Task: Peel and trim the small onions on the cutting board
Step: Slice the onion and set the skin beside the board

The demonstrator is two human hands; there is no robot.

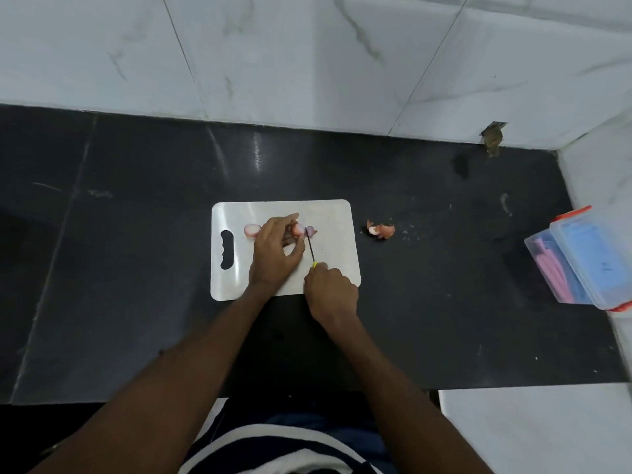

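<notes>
Midway, probably: left hand (275,249) pinning small pink onion (298,229) on white plastic cutting board (337,213), right hand (330,290) gripping yellow-handled knife (310,249), trimming its end (peeled onion (251,230) at 9 o'clock, papery skins (381,230) at 3 o'clock)

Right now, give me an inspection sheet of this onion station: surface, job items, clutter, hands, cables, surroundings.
Surface: dark countertop, scuffed, with pale specks toward the right.
Job's things: white cutting board with handle slot at its left; one onion being cut at its right end, a second onion lying to the left; a cut-off piece beside the knife.
Clutter: onion skins on the counter, right of the board.
Hands: left hand holds the onion down; right hand grips the yellow-handled knife.
Cables: nothing seen.
Surroundings: marbled wall tiles behind; a clear plastic box with red clips at the right edge.
</notes>
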